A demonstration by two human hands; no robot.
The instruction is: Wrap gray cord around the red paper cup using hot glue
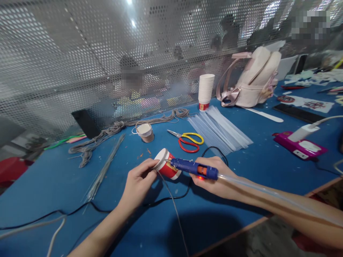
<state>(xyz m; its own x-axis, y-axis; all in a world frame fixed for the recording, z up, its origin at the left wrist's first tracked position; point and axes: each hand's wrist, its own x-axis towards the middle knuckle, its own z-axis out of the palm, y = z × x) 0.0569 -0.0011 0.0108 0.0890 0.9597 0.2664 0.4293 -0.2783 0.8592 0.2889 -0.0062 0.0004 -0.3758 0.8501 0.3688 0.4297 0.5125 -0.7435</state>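
Observation:
A red and white paper cup lies tilted above the blue table, its rim pinched between the thumb and fingers of my left hand. Grey cord runs from the rim at my left fingertips down toward the table's front edge. My right hand is wrapped round a blue hot glue gun with an orange part and a lit red light. Its nozzle points left and meets the cup near the rim; exact contact is too small to tell. A long clear glue stick extends from its back over my right forearm.
Behind the cup are scissors, a cord-wrapped cup, clear glue sticks and stacked cups. A backpack and purple power strip stand right. Black cable crosses the blue table.

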